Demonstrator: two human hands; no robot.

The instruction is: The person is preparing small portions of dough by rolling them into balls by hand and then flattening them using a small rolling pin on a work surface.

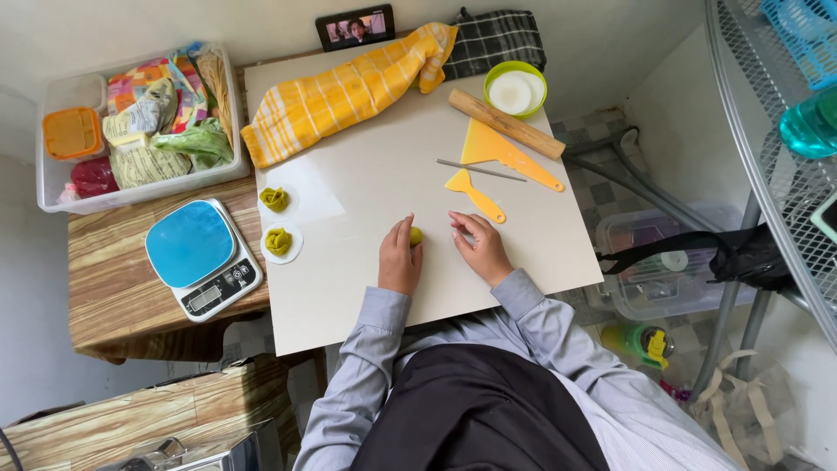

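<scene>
Head view: a dough ball is seen near the board's front edge, touched by the left hand's loosely extended fingertips; the right hand, curled and empty, lies just right.

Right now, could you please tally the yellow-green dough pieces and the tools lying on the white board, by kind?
Shaped dough flowers: 2
Dough ball at the left hand: 1
Yellow scrapers: 2
Wooden rolling pin: 1
Thin metal rod: 1
Total: 7
</scene>
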